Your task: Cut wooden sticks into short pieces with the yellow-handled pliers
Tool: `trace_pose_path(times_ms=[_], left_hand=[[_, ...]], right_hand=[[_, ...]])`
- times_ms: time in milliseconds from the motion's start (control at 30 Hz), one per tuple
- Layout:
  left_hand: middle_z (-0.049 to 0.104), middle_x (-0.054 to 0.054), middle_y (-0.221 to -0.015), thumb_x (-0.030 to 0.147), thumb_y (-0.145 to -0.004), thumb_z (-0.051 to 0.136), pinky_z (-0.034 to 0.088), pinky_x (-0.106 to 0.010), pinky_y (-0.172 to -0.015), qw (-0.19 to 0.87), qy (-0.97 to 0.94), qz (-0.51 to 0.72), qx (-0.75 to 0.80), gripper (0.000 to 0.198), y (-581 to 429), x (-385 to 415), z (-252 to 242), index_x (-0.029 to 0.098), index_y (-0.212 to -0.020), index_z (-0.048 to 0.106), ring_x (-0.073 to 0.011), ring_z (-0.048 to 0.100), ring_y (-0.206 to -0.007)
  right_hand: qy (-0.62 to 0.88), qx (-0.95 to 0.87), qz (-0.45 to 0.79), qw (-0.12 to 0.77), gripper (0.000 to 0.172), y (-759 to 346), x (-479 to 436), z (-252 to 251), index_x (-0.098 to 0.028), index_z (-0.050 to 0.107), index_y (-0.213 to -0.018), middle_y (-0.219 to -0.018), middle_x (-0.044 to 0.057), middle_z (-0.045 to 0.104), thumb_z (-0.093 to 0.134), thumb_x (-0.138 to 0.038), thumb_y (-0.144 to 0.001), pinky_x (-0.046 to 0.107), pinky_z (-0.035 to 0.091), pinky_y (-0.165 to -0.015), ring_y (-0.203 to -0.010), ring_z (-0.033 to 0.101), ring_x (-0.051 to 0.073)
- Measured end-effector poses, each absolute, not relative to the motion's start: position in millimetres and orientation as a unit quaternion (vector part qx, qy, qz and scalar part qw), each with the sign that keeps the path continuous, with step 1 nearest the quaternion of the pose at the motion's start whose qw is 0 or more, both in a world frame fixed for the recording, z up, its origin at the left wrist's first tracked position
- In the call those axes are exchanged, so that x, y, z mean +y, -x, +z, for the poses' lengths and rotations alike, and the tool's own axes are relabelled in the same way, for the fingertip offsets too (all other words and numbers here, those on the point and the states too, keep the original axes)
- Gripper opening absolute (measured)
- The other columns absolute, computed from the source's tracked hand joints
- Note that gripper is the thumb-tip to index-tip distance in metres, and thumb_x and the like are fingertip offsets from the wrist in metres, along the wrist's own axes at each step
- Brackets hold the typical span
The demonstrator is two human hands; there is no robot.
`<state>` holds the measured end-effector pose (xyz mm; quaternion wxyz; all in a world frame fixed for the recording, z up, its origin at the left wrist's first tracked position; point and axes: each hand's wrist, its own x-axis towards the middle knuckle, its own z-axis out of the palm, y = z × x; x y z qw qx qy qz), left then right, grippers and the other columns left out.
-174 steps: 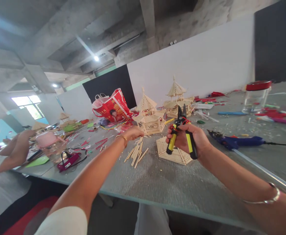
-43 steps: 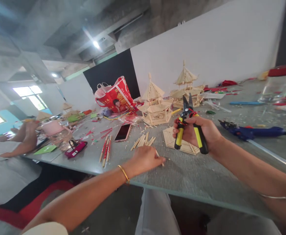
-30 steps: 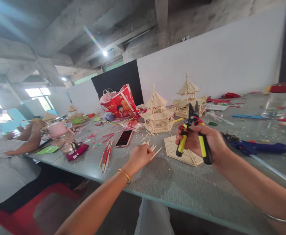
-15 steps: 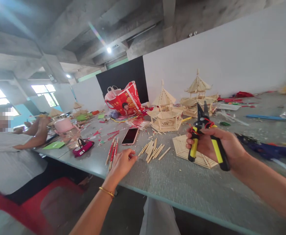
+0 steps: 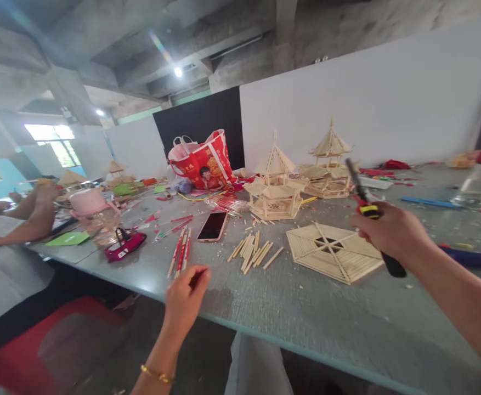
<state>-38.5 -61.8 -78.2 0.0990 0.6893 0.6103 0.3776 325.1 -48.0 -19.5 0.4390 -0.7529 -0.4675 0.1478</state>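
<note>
My left hand [image 5: 186,293] hovers at the table's front edge, its fingers loosely bent and a gap showing beside the thumb; I see nothing in it. Just beyond it lie several red-and-white wrapped sticks [image 5: 180,251]. My right hand [image 5: 392,230] is closed round hand pruners [image 5: 371,211] with black and yellow handles, their dark blades pointing up and away. Below and left of that hand, a flat hexagonal stick panel [image 5: 310,247] with a dark opening in its middle lies on the table. A loose pile of short wooden sticks [image 5: 254,252] is between my hands.
Behind the pile are a phone [image 5: 213,226] and a stick-built pagoda [image 5: 275,189], with another pagoda [image 5: 330,164] behind. A red bag [image 5: 203,164] stands at the back. Left are a purple pouch [image 5: 125,246] and a seated co-worker [image 5: 5,274]. A blue-handled tool [image 5: 476,258] lies right.
My right hand has moved right with the pruners, turning them edge-on and uncovering more of the hexagonal panel. My left hand has drawn back toward me, away from the wrapped sticks.
</note>
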Motion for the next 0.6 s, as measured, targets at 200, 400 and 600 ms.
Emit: trace_pose_path(times_ms=[200, 400, 600], left_hand=[[0.068, 0.002, -0.079, 0.045, -0.08, 0.049, 0.045, -0.023, -0.067, 0.042, -0.694, 0.39, 0.604, 0.026, 58.8, -75.2, -83.3, 0.024, -0.085, 0.063, -0.0147, 0.062, -0.071], [0.069, 0.003, -0.079, 0.041, -0.082, 0.05, 0.046, -0.019, -0.063, -0.054, -0.731, 0.412, 0.541, 0.021, 66.7, -88.2, -87.9, 0.024, -0.083, 0.063, -0.0123, 0.064, -0.067], [0.069, 0.003, -0.077, 0.038, -0.084, 0.049, 0.046, -0.017, -0.061, -0.11, -0.737, 0.415, 0.521, 0.02, 82.3, -89.0, -87.8, 0.023, -0.083, 0.063, -0.0107, 0.064, -0.066]], right_hand=[[0.814, -0.532, 0.045, 0.227, 0.033, -344.8, -28.6, -26.3, -0.019, 0.049, -0.061, -0.076, 0.021, 0.061, 0.052, -0.052, -0.069, 0.039, 0.037, -0.06, -0.081, 0.059, 0.036], [0.829, -0.52, 0.039, 0.203, 0.048, -333.0, 1.2, -33.2, -0.013, 0.063, -0.074, -0.098, 0.025, 0.062, 0.065, -0.059, -0.058, 0.046, 0.04, -0.075, -0.099, 0.054, 0.039], [0.842, -0.52, 0.022, 0.143, 0.058, -311.2, 12.5, -52.2, -0.014, 0.069, -0.094, -0.12, 0.024, 0.055, 0.063, -0.06, -0.061, 0.056, 0.037, -0.083, -0.114, 0.043, 0.043]])
